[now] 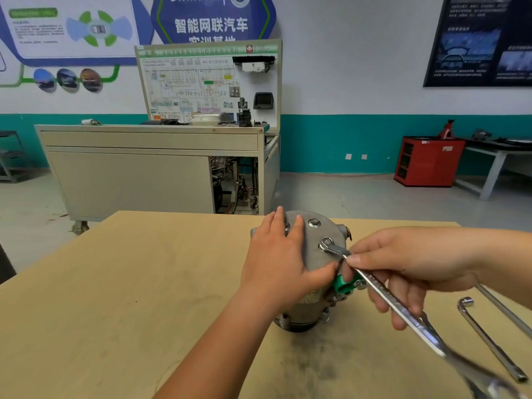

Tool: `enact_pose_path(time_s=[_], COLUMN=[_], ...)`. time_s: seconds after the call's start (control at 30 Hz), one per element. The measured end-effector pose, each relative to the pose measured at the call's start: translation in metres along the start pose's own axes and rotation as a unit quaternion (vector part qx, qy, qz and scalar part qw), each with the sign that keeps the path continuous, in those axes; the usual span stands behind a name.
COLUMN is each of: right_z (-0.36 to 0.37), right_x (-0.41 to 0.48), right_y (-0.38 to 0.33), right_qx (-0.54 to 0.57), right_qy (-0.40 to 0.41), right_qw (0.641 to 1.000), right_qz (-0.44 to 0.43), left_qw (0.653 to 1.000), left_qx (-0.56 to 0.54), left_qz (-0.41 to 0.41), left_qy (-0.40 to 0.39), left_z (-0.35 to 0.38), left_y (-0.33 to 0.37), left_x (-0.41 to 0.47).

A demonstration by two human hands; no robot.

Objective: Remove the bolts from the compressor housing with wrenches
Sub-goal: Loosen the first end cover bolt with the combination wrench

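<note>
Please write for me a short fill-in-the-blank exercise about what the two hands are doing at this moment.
1. The right hand holds a ___.
2. The left hand rests on the ___.
3. The cap near the left thumb is ___.
Missing words: wrench; compressor; green.

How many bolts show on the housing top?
3 bolts: one bare at the far edge, one in the wrench ring, one between left hand fingers; more may be hidden.
</note>
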State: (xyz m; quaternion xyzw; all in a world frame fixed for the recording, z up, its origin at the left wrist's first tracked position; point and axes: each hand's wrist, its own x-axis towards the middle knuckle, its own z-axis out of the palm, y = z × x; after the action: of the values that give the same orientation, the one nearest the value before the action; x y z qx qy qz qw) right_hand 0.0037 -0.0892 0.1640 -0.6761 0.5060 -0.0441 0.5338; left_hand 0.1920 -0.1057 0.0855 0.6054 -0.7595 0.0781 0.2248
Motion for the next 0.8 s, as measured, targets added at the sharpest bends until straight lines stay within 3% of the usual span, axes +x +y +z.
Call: enact_pose_path(time_s=[0.13, 0.23, 0.3, 0.53, 0.63, 0.8], right_z=[-0.032, -0.049, -0.054, -0.067, -0.075, -0.072], right_x=[-0.002, 0.008, 0.018, 0.008, 0.001, -0.009], right_y=[-0.016, -0.019, -0.014, -0.004, -0.001, 0.01], right_qx=[-0.218, -0.379, -0.421, -0.411, -0.399, -0.237], right_qy=[0.032, 0.17, 0.215, 0.166, 0.183, 0.238], right_qw=[0.975, 0.908, 0.873, 0.89, 0.892, 0.933], right_qz=[0.035, -0.05, -0.116, -0.109, -0.11, -0.131], left_qw=[1.0, 1.0, 1.0, 1.0, 1.0, 1.0], left_qx=[-0.004, -0.003, -0.004, -0.008, -0.011, -0.008], left_qz=[-0.002, 0.002, 0.002, 0.0, 0.005, 0.01], left_qy=[-0.009, -0.014, -0.01, -0.012, -0.012, -0.009], left_z=[0.001, 0.002, 0.002, 0.002, 0.003, 0.005], left_y=[-0.002, -0.004, -0.005, -0.004, -0.003, -0.006], left_x=[0.001, 0.002, 0.002, 0.001, 0.003, 0.003])
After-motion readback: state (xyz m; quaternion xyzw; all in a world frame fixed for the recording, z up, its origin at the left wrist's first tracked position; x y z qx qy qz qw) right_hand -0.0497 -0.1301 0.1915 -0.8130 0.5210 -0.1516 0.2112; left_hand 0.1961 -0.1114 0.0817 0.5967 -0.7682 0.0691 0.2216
